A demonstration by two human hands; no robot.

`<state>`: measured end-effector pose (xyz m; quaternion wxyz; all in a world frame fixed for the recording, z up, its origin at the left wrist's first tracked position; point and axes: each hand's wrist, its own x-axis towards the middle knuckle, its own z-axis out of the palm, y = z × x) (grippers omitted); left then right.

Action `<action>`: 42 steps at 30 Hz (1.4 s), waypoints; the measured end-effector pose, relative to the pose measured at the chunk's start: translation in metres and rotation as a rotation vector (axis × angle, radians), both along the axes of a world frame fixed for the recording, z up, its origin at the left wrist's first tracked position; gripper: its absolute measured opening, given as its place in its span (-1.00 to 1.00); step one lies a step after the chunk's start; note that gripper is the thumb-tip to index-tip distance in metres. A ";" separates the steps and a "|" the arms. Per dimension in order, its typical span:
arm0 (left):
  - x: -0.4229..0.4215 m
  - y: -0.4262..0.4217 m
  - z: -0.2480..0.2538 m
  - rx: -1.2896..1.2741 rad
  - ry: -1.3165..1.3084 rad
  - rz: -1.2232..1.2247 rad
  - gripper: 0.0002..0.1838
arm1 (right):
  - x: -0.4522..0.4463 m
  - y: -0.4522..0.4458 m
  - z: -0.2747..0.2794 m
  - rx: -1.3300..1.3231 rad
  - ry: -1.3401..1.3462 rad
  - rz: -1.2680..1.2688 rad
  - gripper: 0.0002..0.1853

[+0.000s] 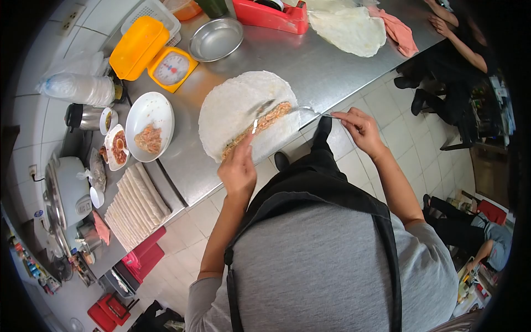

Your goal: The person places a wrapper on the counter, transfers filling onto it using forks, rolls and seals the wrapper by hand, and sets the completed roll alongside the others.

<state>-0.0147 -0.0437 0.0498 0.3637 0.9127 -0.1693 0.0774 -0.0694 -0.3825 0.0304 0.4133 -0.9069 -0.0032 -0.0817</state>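
A round white wrapper sheet (238, 102) lies flat on the steel table, with a long strip of orange-pink filling (271, 116) across its lower part. My left hand (239, 171) pinches a slim shiny utensil (255, 126) whose end is over the filling. My right hand (358, 126) is closed around the handle of a metal spoon or fork (315, 112), its head near the strip's right end. To the left, a white oval bowl (138, 113) holds a lump of the same filling (149, 139).
Long rolled wrappers (136, 207) lie side by side at lower left. Behind are a yellow scale (171, 68), a metal bowl (215, 40), a red tape dispenser (271, 17) and more sheets (348, 27). A co-worker's hands (441, 23) rest at the far right edge.
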 end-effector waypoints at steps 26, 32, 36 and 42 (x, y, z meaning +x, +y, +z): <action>-0.030 0.053 -0.010 0.050 -0.079 -0.022 -0.56 | 0.025 0.062 0.006 -0.065 -0.035 0.179 -0.56; -0.037 0.078 -0.008 0.065 -0.060 0.046 -0.63 | 0.024 0.073 0.008 -0.018 -0.030 0.277 -0.56; -0.045 0.108 0.002 0.027 -0.119 0.094 -0.64 | 0.027 0.082 0.031 0.049 0.106 0.278 -0.60; 0.000 0.165 0.036 -0.393 0.237 0.497 -0.66 | 0.093 0.169 0.057 0.259 -0.070 0.414 -0.64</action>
